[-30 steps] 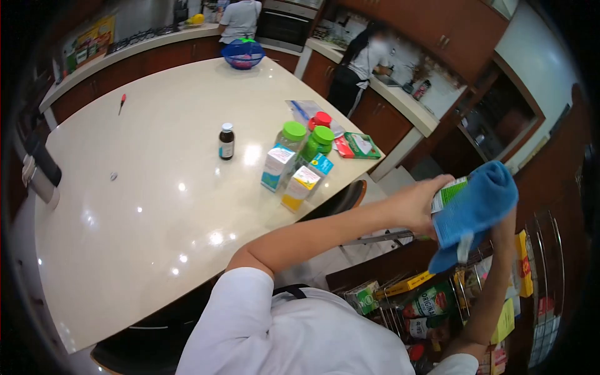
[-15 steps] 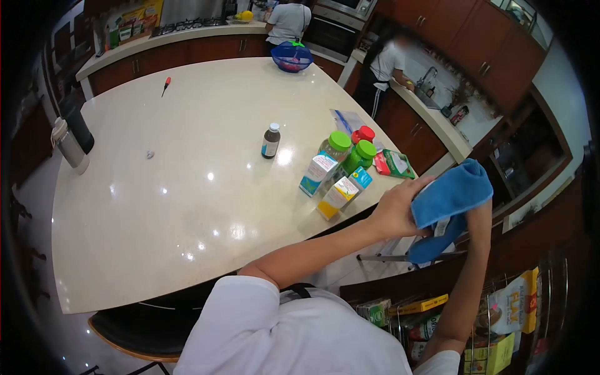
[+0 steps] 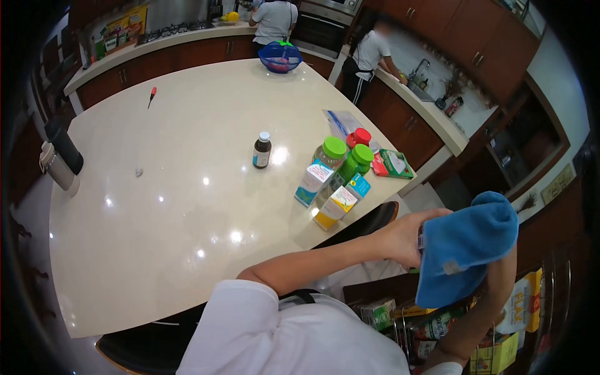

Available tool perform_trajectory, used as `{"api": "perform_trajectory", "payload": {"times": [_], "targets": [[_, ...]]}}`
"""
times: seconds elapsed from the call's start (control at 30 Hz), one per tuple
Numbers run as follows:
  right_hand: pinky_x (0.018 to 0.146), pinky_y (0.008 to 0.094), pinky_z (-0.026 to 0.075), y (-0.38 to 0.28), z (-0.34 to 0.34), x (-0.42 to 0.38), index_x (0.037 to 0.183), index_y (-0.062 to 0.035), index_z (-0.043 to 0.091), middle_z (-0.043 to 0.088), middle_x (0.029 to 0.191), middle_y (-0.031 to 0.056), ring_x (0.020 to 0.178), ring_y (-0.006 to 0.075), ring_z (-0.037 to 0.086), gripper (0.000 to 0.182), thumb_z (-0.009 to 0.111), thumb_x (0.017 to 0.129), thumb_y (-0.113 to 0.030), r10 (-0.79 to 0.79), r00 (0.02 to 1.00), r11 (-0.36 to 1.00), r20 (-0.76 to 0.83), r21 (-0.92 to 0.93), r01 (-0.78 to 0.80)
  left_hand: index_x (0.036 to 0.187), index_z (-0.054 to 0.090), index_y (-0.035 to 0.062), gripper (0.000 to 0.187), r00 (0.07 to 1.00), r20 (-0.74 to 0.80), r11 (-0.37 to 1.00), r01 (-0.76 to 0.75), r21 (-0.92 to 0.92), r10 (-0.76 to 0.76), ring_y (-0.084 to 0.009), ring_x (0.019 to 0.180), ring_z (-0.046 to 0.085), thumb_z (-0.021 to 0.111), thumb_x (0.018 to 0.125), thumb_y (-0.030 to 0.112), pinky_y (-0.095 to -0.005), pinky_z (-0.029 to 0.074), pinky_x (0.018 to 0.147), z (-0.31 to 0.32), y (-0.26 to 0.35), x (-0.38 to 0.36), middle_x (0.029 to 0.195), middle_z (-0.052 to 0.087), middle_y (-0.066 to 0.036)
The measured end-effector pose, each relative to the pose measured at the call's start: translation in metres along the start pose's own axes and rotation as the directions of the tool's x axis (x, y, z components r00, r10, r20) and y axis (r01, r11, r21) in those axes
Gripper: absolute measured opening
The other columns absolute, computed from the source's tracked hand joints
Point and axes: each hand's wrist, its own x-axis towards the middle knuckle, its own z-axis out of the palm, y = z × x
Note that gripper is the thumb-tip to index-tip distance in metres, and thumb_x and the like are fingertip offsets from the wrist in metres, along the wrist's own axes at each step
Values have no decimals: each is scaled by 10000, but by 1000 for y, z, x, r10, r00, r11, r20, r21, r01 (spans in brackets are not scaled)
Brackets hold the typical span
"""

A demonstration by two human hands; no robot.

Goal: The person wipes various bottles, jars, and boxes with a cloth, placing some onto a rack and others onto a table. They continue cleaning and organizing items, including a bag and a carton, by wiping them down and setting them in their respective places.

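A blue cloth (image 3: 465, 247) with a small pale tag hangs draped between my hands, off the table's right side. My left hand (image 3: 407, 239) is closed at the cloth's left edge, around an item of which only a narrow printed strip shows; the cloth covers the rest. Behind the cloth, my right hand (image 3: 502, 267) bears it from the far side, its fingers mostly hidden. On the table nearest my left hand stand a yellow-and-white carton (image 3: 335, 208), a blue-and-white carton (image 3: 314, 182) and green-lidded jars (image 3: 334, 149).
On the cream table (image 3: 156, 250) are a dark bottle (image 3: 262, 151), a screwdriver (image 3: 152, 97), a blue basket (image 3: 280, 59) and tumblers (image 3: 59, 169). A wire pull-out rack (image 3: 494, 344) with packets is below my right arm. Two people stand at the far counters.
The cloth and both hands have moved down and right, and the cloth now hangs more spread out. My view has shifted slightly.
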Motion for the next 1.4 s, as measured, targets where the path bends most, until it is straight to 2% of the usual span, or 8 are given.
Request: {"api": "perform_trajectory", "payload": {"times": [0.4, 0.67, 0.73, 0.8, 0.83, 0.9, 1.0, 1.4], "targets": [[1008, 379, 375, 105, 109, -31, 1292, -59, 463, 496, 1279, 128, 1191, 238, 460, 496, 514, 905, -366, 222, 975, 274, -8, 960, -54, 1436, 196, 59, 990, 881, -341, 942, -333, 48, 329, -224, 1220, 426, 778, 638, 123, -322, 294, 1057, -14, -17, 12, 1329, 427, -153], [1057, 420, 342, 97, 162, -65, 1349, -58, 413, 454, 1340, 156, 1261, 281, 409, 560, 479, 913, -402, 199, 971, -260, 133, 962, -78, 1431, 161, 62, 1143, 869, -335, 918, -278, 282, 366, -279, 1269, 390, 863, 539, 200, -366, 287, 1069, 0, -24, 6, 1343, 415, -161], [1100, 452, 289, 79, 147, -41, 1412, -76, 310, 363, 1419, 161, 1286, 326, 382, 621, 370, 941, -476, -175, 978, -525, 111, 830, -188, 1434, 146, 63, 1181, 892, -328, 901, -166, 402, 310, -293, 1275, 385, 879, 524, 227, -378, 287, 1072, 4, -31, 4, 1351, 411, -170], [1102, 467, 282, 114, 151, -45, 1420, -74, 291, 334, 1441, 165, 1291, 329, 378, 648, 311, 945, -513, -103, 989, -524, 110, 839, -148, 1444, 114, 58, 1240, 953, -221, 802, -36, 596, 207, -307, 1286, 374, 899, 507, 266, -410, 280, 1077, -1, -35, 9, 1375, 386, -186], [1100, 482, 281, 92, 138, -41, 1427, -75, 283, 324, 1446, 171, 1300, 333, 368, 635, 293, 953, -498, 250, 955, -90, 157, 986, -138, 1451, 111, 59, 1232, 967, -186, 803, -28, 596, 172, -300, 1279, 385, 893, 524, 275, -410, 279, 1077, -5, -28, 6, 1374, 393, -180], [1055, 478, 354, 112, 131, -41, 1396, -70, 329, 377, 1407, 172, 1258, 327, 418, 614, 271, 959, -499, -165, 982, -497, 93, 852, -164, 1461, 104, 57, 1209, 955, -197, 931, -148, 334, 223, -284, 1250, 420, 876, 564, 299, -398, 306, 1063, -4, -14, 7, 1367, 406, -177], [913, 340, 470, 115, 120, -57, 1263, -22, 446, 489, 1277, 180, 1122, 307, 521, 662, 588, 834, -506, -83, 958, -163, 273, 945, -283, 1445, 213, 38, 1062, 903, -256, 924, -279, 261, 345, -258, 1153, 506, 842, 621, 266, -363, 391, 1003, 4, 9, 16, 1282, 491, -186], [930, 330, 454, 134, 89, -108, 1305, -30, 422, 502, 1259, 146, 1113, 232, 523, 717, 734, 734, -330, 360, 901, 506, -243, 862, 31, 1191, 514, 4, 583, 768, -286, 768, -381, 515, 573, -218, 991, 584, 734, 654, 55, -331, 430, 933, 69, -16, 42, 1054, 620, -146]]}}
